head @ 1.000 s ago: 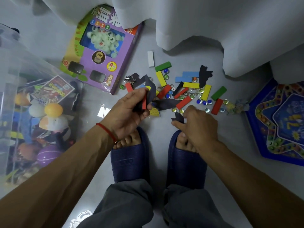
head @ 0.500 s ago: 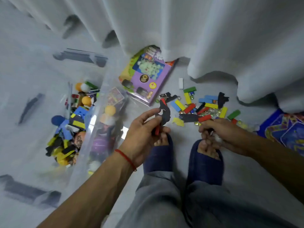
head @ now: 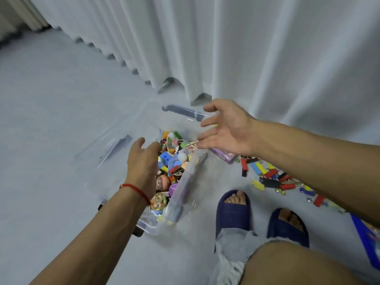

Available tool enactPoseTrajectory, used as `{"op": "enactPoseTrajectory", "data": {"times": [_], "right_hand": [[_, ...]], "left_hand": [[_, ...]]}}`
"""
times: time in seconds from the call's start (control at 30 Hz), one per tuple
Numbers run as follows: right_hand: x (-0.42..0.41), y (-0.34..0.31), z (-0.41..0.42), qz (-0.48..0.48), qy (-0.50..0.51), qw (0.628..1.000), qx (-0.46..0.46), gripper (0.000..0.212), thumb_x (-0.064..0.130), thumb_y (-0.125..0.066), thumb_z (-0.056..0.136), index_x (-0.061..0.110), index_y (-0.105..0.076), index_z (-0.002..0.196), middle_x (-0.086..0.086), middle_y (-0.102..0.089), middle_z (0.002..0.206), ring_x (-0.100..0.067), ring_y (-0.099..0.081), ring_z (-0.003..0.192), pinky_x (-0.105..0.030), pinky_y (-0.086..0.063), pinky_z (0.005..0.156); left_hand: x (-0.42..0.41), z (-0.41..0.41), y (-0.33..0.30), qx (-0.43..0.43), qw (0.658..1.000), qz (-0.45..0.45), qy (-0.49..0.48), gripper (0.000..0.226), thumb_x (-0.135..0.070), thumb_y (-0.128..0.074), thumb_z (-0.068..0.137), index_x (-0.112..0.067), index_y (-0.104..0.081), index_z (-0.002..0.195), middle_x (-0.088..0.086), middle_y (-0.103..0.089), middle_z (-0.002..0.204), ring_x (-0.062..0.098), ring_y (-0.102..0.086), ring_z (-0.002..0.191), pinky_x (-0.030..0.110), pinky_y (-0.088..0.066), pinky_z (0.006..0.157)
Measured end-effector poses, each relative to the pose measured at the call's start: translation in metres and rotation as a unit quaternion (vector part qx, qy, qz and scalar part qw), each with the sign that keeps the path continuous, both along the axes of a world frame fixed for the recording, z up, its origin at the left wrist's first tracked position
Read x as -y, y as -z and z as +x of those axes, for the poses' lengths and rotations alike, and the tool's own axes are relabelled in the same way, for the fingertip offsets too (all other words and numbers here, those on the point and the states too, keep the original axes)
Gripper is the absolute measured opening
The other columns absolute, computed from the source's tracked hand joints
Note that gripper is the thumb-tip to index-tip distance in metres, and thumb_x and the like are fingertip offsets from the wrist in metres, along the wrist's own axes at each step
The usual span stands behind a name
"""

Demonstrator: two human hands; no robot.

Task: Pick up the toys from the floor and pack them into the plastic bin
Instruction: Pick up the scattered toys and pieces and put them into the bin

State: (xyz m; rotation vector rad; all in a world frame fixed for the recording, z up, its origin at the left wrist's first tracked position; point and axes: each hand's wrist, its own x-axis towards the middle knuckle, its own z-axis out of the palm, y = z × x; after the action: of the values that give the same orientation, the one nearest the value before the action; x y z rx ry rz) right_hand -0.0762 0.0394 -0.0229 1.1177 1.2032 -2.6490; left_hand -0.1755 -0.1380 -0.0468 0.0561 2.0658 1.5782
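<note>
Here, in the head view, both hands hung over the clear plastic bin (head: pixel 174 204). The left hand (head: pixel 141 163) was spread above its heap of toys, fingers loose and holding nothing that showed. The right hand (head: pixel 224 126) hovered over the far end, fingers (head: pixel 207 121) wide apart and empty.

The bin stood on the floor (head: pixel 51 120) just beside the left slipper (head: pixel 233 210), packed with mixed toys. Off to the right, near the curtain (head: pixel 267 48), a scatter of coloured blocks (head: pixel 267 173) and glass beads (head: pixel 304 190) lay unpicked, with a purple box (head: pixel 224 156) touching the bin's far corner.

I judged the blocks light and stiff — easy to pinch by their long sides, several at a time. The beads looked smooth and likely to roll, so scooping them into a cupped palm would serve better than pinching. The box was flat and light; its edge offered the best hold.
</note>
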Motion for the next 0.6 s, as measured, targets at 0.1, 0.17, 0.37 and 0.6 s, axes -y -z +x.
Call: {"op": "enactPoseTrajectory", "data": {"times": [0.1, 0.17, 0.37, 0.6], "right_hand": [[-0.024, 0.009, 0.042, 0.039, -0.005, 0.998, 0.05, 0.057, 0.04, -0.051, 0.097, -0.002, -0.05, 0.134, -0.034, -0.049, 0.133, -0.044, -0.05, 0.129, -0.05, -0.047, 0.106], [-0.05, 0.026, 0.087, 0.134, 0.018, 0.984, 0.114, 0.046, 0.039, -0.053, 0.098, 0.003, -0.06, 0.125, -0.024, -0.062, 0.125, -0.036, -0.064, 0.114, -0.046, -0.055, 0.097], [-0.092, 0.124, 0.269, 0.336, 0.162, 0.838, 0.398, 0.027, 0.015, -0.063, 0.091, -0.01, -0.066, 0.102, -0.02, -0.066, 0.085, -0.022, -0.058, 0.065, -0.035, -0.051, 0.059], [-0.053, 0.27, 0.357, 0.375, 0.048, 0.768, 0.518, 0.058, 0.028, -0.074, 0.084, 0.013, -0.052, 0.136, -0.014, -0.053, 0.138, -0.034, -0.051, 0.125, -0.042, -0.042, 0.101]], "left_hand": [[-0.016, 0.018, 0.003, -0.081, 0.996, 0.026, -0.006, 0.049, -0.008, -0.057, 0.09, -0.019, -0.051, 0.137, 0.002, -0.055, 0.13, 0.017, -0.06, 0.112, 0.024, -0.052, 0.091], [-0.033, 0.04, 0.016, -0.109, 0.992, 0.048, 0.042, 0.043, -0.004, -0.056, 0.09, -0.017, -0.055, 0.131, 0.0, -0.06, 0.122, 0.014, -0.062, 0.107, 0.019, -0.052, 0.084], [-0.102, 0.108, 0.098, -0.117, 0.943, -0.039, 0.308, 0.04, -0.009, -0.064, 0.085, -0.02, -0.056, 0.123, -0.001, -0.062, 0.119, 0.017, -0.061, 0.107, 0.039, -0.054, 0.093], [-0.171, 0.127, 0.231, -0.224, 0.834, -0.22, 0.453, 0.046, -0.01, -0.071, 0.078, -0.009, -0.056, 0.122, 0.017, -0.058, 0.12, 0.036, -0.06, 0.105, 0.032, -0.045, 0.083]]}}
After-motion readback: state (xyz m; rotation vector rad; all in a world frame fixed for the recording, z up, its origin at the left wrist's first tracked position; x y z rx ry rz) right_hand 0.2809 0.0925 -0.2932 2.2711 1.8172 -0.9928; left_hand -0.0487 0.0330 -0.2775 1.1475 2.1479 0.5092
